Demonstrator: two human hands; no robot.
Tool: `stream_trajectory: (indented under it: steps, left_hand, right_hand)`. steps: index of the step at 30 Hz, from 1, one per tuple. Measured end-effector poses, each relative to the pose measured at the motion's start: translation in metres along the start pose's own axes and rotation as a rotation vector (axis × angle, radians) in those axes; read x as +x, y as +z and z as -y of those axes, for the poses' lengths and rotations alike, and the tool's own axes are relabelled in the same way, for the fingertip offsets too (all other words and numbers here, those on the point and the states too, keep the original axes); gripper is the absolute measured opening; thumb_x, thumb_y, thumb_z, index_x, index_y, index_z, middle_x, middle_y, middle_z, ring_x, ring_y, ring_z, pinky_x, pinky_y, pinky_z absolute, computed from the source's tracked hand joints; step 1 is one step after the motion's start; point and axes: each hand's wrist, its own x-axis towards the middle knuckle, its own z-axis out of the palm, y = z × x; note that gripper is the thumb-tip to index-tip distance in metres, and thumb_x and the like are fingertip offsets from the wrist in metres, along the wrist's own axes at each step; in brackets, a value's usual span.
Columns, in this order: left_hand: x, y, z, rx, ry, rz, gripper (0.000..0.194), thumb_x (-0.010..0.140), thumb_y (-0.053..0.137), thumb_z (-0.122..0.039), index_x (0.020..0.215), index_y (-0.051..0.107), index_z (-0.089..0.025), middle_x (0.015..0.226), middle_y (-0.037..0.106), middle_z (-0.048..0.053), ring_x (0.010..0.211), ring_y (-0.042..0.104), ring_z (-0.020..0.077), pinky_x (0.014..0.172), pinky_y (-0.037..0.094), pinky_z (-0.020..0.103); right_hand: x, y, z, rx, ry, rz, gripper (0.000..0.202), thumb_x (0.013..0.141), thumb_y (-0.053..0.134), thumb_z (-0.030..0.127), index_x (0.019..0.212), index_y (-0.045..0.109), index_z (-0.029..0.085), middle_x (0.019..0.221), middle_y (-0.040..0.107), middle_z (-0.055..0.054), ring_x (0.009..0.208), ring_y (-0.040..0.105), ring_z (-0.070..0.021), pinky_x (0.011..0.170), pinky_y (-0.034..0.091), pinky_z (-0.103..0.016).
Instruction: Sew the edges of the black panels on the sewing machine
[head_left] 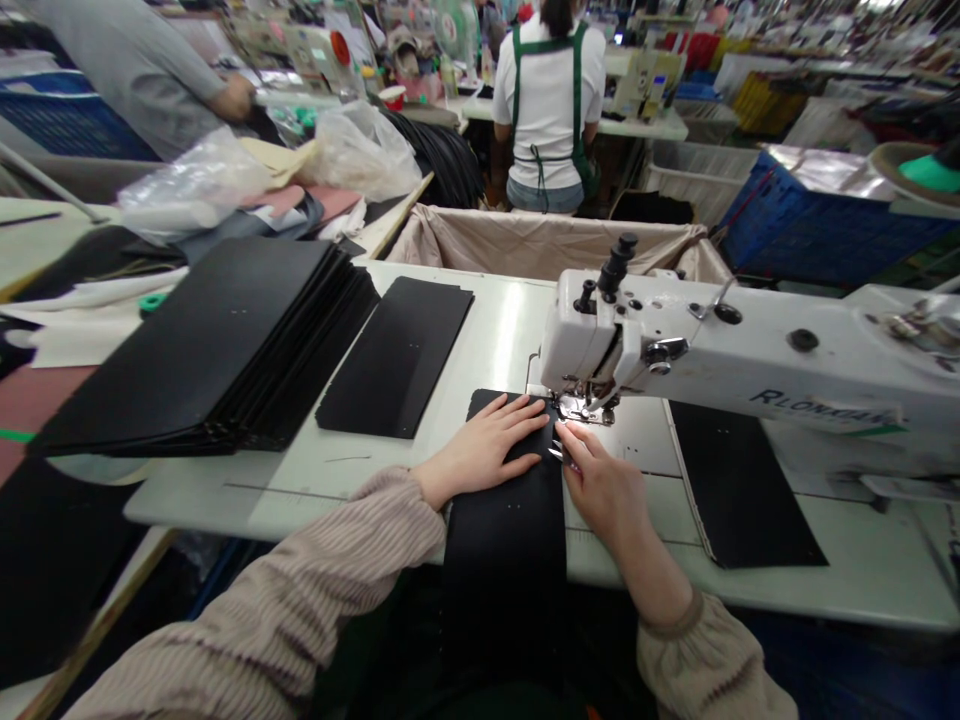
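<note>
My left hand (491, 445) lies flat with its fingers spread on a black panel (506, 545), which hangs over the table's front edge towards me. The far right edge of the panel sits beside the presser foot (583, 408) of a white sewing machine (720, 350). Close in front of the foot, the fingertips of my right hand (604, 485) are at the panel's right edge. Thread snips (556, 453) are tucked in that hand, their pointed silver blades poking out to the left; the rest of them is hidden by the fingers.
A tall stack of black panels (202, 335) stands at the left, with a single panel (397, 355) beside it. Another panel (739, 480) lies under the machine arm. Behind the table is a cloth-lined bin (480, 240). A person in a green apron (551, 110) sits beyond it.
</note>
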Motion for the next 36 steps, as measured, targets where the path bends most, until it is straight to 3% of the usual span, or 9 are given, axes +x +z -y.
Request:
stream_trajectory:
  steps: [8,16,36]
  left_hand:
    - [0.0004,-0.0012,0.0021,0.061,0.034,0.02,0.053,0.096,0.052,-0.047,0.144,0.046,-0.024,0.155,0.04,0.006,0.147,0.028,0.0241,0.122,0.019,0.046]
    - [-0.0023,-0.0019,-0.0019,0.047,0.104,-0.026,0.033,0.099,0.049,-0.03,0.13,0.06,-0.027,0.14,0.055,0.005,0.127,0.05,0.0242,0.109,0.038,0.044]
    - [-0.0025,0.0011,0.0002,0.064,0.092,-0.066,0.034,0.099,0.049,-0.026,0.13,0.061,-0.028,0.138,0.056,0.006,0.126,0.049,0.0249,0.105,0.04,0.044]
  right_hand:
    - [-0.0014,0.0029,-0.001,-0.033,0.0,-0.013,0.05,0.097,0.044,0.027,0.146,0.045,0.035,0.147,0.052,0.0,0.087,0.07,-0.0172,0.065,0.056,-0.028]
    - [-0.0013,0.0044,-0.0014,-0.058,0.005,-0.018,0.05,0.097,0.044,0.027,0.146,0.045,0.035,0.146,0.052,0.0,0.083,0.069,-0.0164,0.065,0.056,-0.028]
    - [-0.0018,0.0042,-0.0025,-0.034,-0.006,-0.027,0.05,0.096,0.047,0.025,0.145,0.046,0.035,0.146,0.052,0.002,0.086,0.069,-0.0161,0.063,0.054,-0.027]
